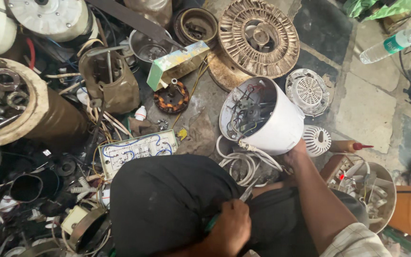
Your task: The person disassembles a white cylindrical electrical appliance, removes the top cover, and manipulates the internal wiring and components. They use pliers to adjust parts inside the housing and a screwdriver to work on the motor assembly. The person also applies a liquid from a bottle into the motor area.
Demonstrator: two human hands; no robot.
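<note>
A white cylindrical appliance housing (277,126) lies tilted on its side, its open end showing a motor and coloured wires (248,112). My right hand (295,153) grips its lower edge. A white cord (243,159) trails out of the housing in loops. Low in the view my left hand (231,228) is closed around a green-handled tool (215,220), whose metal tip points up towards the cord. Both hands work above my lap in dark cloth (167,200).
Scrap parts crowd the floor: a switch board with blue wires (136,150), a copper-wound stator (171,96), a round rusty grille (259,38), white vent caps (308,91), a container of metal rings (1,95), a plastic bottle (393,44) and a bowl of parts (372,190).
</note>
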